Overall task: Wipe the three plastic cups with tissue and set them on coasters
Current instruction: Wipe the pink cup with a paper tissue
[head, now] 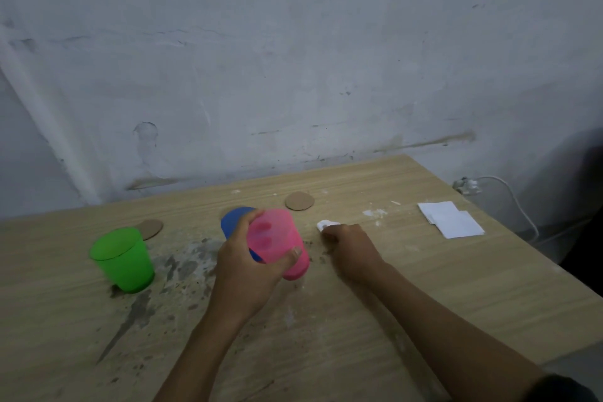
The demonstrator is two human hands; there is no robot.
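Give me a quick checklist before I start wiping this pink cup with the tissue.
1. Left hand grip on translucent pink plastic cup: ok, wrapped around it.
2. Crumpled white tissue in right hand: ok, fist closed on it.
3. Free round brown cardboard coaster: ok, bare, behind the cup.
4. Upside-down green plastic cup: not ok, off its coaster.
5. Blue plastic cup on a coaster: cannot tell, hidden.
6. Wooden table clean: not ok, stained.

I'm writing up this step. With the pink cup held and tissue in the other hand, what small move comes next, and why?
Probably bring the tissue in the right hand to the pink cup, which the left hand holds tilted; cup and tissue are still apart.
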